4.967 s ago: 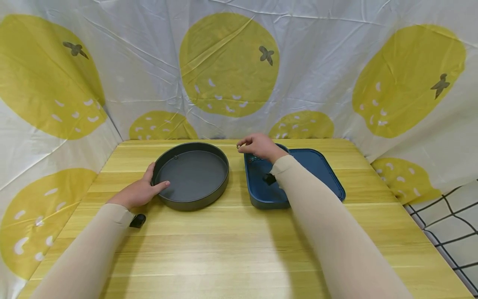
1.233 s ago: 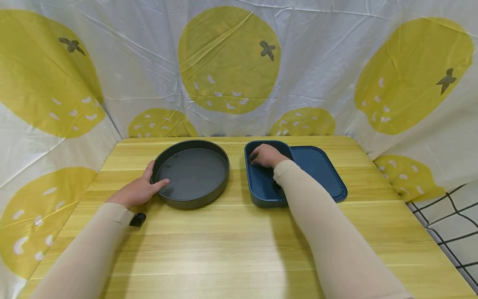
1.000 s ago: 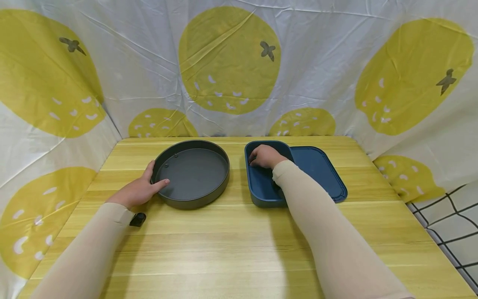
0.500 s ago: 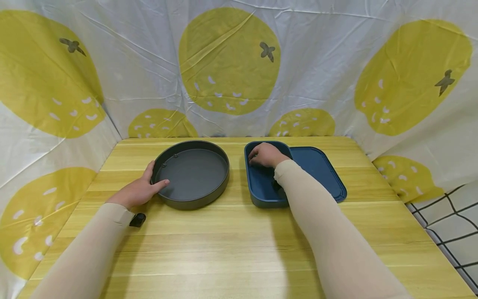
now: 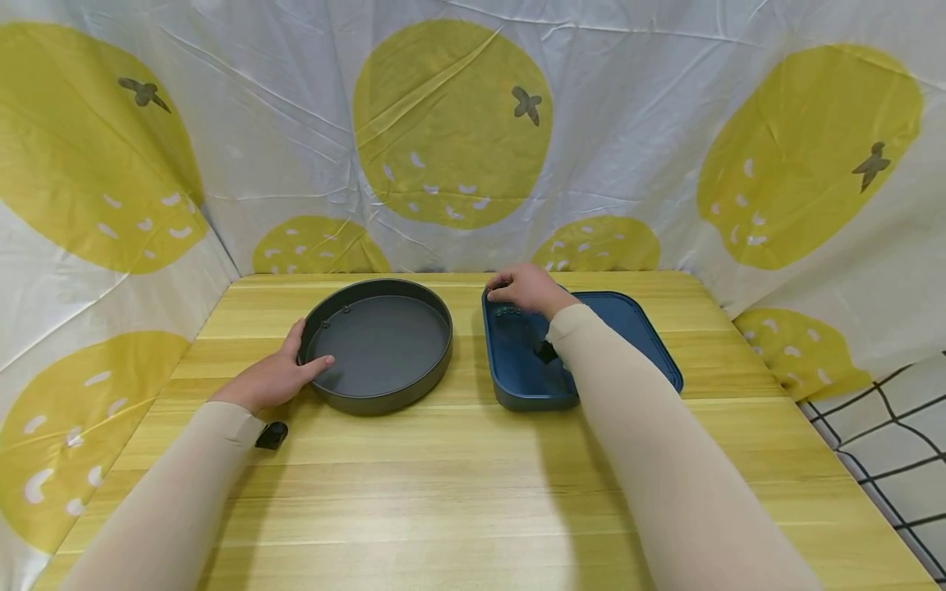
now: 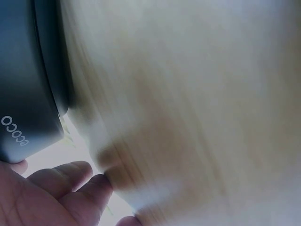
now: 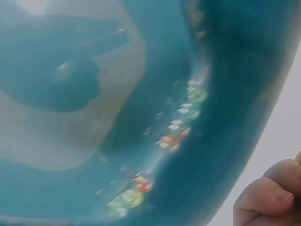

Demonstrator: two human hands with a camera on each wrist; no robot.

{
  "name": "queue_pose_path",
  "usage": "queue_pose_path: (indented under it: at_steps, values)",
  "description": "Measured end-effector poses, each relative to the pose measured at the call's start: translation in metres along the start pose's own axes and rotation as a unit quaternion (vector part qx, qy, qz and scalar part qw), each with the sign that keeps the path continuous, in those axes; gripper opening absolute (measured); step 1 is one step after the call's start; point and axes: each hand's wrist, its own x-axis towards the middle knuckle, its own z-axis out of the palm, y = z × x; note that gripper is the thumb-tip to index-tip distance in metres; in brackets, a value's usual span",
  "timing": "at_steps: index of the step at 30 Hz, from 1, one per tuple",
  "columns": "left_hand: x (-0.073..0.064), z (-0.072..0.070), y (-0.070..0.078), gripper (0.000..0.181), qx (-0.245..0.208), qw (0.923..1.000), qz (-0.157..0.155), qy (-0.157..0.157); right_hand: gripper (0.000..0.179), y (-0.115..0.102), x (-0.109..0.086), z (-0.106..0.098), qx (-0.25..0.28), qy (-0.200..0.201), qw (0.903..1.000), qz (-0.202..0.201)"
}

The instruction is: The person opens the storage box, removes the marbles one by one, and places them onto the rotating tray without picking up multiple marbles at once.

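On the left stands a dark grey round tray [image 5: 380, 349] with two small round beads [image 5: 325, 323] by its far left wall. My left hand [image 5: 273, 379] holds its left rim, thumb over the edge and fingers along the outside. Lettering marks its outer wall in the left wrist view. My right hand [image 5: 528, 289] is over the far left corner of a blue rectangular box [image 5: 528, 402], thumb and fingertips pinching a tiny bead, mostly hidden. Shiny green, orange and clear beads [image 7: 171, 140] lie along the box's inner corner in the right wrist view.
A flat blue lid [image 5: 628, 328] lies against the box's right side, partly behind my right sleeve. Both containers stand on a wooden table [image 5: 414, 492]. A white curtain with yellow fruit prints [image 5: 451, 123] hangs behind it.
My right hand carried a bead from the box, later reached back inside, and has now risen to the rim. The tray has gained a second bead, which rolled left. The left hand stayed put.
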Motion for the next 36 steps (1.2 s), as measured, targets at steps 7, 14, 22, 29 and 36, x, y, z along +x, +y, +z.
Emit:
queue_pose_path:
  at_steps: [7,14,22,29,36]
  values:
    - [0.001,0.0,-0.002,0.11,-0.003,1.0,0.0,-0.001,0.034,-0.029,0.002,0.0,0.013,0.001,0.9998,-0.013]
    - [0.001,0.0,-0.001,0.11,-0.004,1.0,0.001,-0.002,0.032,-0.057,0.006,0.01,0.014,-0.006,0.999,-0.041]
    - [0.0,0.0,0.0,0.11,-0.002,1.0,0.001,-0.002,0.032,-0.088,0.011,0.024,0.03,-0.026,0.9969,-0.067]
    - [-0.001,-0.001,0.0,0.11,0.004,1.0,0.002,0.001,0.03,-0.108,0.014,0.036,0.007,-0.032,0.9933,-0.111]
    - [0.0,-0.001,0.0,0.109,0.002,1.0,0.002,0.002,0.031,-0.119,0.016,0.044,0.011,-0.048,0.9908,-0.126]
